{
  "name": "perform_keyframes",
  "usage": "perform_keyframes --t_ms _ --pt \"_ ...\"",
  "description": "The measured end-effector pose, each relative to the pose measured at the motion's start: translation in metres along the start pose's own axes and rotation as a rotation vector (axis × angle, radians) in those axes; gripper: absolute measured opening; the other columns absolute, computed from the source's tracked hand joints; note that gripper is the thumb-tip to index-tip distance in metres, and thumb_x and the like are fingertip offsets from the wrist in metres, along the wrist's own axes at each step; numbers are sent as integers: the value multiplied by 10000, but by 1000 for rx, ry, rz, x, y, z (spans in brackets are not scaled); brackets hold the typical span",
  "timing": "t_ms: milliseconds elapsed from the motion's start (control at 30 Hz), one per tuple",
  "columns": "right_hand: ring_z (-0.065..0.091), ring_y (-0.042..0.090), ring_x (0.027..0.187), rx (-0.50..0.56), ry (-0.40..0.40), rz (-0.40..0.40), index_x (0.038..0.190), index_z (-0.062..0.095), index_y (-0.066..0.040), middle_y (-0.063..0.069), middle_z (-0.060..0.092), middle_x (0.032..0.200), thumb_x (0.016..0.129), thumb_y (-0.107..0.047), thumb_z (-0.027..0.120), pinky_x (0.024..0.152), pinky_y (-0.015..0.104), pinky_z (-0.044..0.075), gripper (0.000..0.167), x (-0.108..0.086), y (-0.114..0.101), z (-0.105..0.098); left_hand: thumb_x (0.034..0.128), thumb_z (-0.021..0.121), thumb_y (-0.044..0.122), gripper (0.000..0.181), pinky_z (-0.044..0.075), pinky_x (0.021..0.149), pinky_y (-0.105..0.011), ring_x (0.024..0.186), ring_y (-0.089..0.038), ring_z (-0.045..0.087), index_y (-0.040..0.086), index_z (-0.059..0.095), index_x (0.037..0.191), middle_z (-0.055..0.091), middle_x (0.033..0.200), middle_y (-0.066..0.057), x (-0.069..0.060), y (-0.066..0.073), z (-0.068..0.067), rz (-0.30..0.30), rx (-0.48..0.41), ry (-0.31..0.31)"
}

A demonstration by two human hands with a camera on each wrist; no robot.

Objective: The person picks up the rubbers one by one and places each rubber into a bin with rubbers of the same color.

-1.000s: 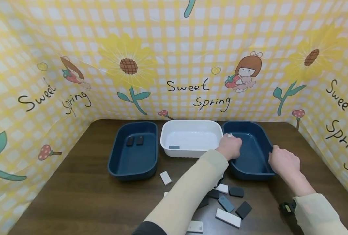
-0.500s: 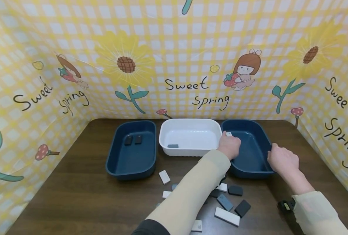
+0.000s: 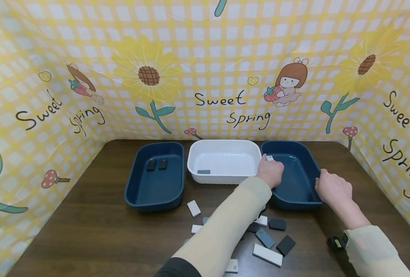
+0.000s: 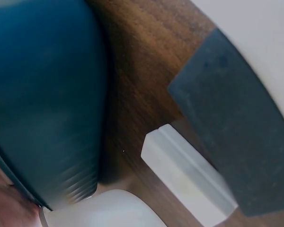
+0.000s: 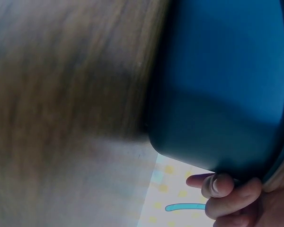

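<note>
At the right stands a dark blue plastic bin [image 3: 299, 181]. My left hand [image 3: 271, 173] grips its left rim, beside the white bin, with the fingertips partly hidden from the head view. On the opposite side, my right hand [image 3: 334, 187] holds the right rim; its curled fingers [image 5: 232, 201] show at the bin's edge in the right wrist view. A small white piece [image 3: 269, 158] appears just past my left hand; whether it lies in the bin or touches the fingers I cannot tell.
The white bin [image 3: 225, 179] in the middle contains a grey block. Another blue bin [image 3: 156, 192] at left contains two black blocks. Several flat white, grey and black blocks lie nearer me, including a long white block [image 3: 267, 255]; my left forearm covers some.
The head view has shifted slightly, uncovering a few more blocks beside the left forearm. Both hands stay on the blue bin, which shows no clear movement.
</note>
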State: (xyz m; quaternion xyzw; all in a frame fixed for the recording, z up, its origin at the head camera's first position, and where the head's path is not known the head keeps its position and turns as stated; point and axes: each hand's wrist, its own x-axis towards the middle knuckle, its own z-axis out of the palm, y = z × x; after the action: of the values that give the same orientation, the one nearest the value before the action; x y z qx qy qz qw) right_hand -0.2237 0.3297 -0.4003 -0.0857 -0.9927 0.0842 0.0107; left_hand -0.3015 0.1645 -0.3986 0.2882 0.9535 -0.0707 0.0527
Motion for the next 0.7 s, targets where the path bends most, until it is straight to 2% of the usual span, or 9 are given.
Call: perform_keyframes --t_ms 267,700 --pt "555 394 648 8 13 -7 1137 456 185 338 575 852 969 -141 510 580 529 470 371 -1 0 0 1013 499 323 331 115 1154 -390 1162 -63 555 277 588 1328 649 1213 105 4 2 1 -4 -7 -21" --pt "547 376 629 6 7 -9 1158 445 191 336 573 847 965 -136 518 575 517 478 386 -1 1 1 1011 506 322 329 118 1153 -398 1159 -74 559 275 592 1324 649 1211 102 5 1 4 1 -11 -10"
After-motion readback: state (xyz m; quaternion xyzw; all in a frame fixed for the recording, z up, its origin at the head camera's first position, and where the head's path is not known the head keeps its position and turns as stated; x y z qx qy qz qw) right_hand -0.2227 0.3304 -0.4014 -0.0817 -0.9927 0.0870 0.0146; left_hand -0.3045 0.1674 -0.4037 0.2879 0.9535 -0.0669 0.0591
